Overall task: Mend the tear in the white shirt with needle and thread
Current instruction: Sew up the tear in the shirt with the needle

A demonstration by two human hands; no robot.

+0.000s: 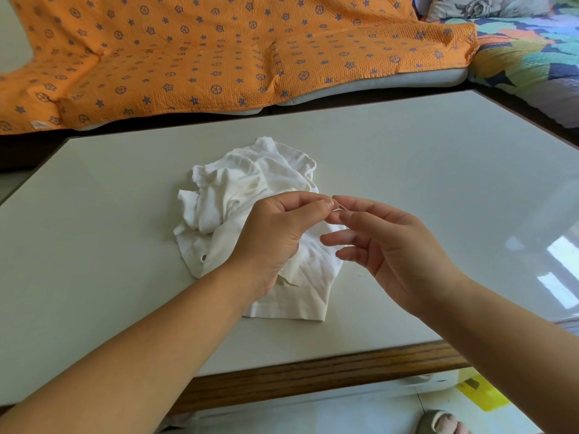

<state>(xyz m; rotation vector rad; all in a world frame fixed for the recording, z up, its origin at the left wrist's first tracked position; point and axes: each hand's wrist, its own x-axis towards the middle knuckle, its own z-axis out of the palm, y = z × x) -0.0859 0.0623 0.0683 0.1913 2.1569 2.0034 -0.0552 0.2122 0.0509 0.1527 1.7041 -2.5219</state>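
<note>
The white shirt [238, 195] lies crumpled in the middle of the table, with a small hole [204, 257] near its lower left edge. My left hand [275, 236] hovers over the shirt, thumb and forefinger pinched together on something too small to make out, probably the needle. My right hand [388, 245] is right beside it, its thumb and forefinger pinching a fine white thread [340, 208] at the point where the two hands meet; the other fingers are spread. A loose thread end [358, 275] hangs below the right hand.
The white table [438, 170] has a wooden front edge [313, 377]. A sofa with an orange patterned blanket [203, 51] runs behind it, and a colourful quilt [529, 57] lies at the right. A yellow object [482, 393] and a slippered foot [438, 422] are on the floor below.
</note>
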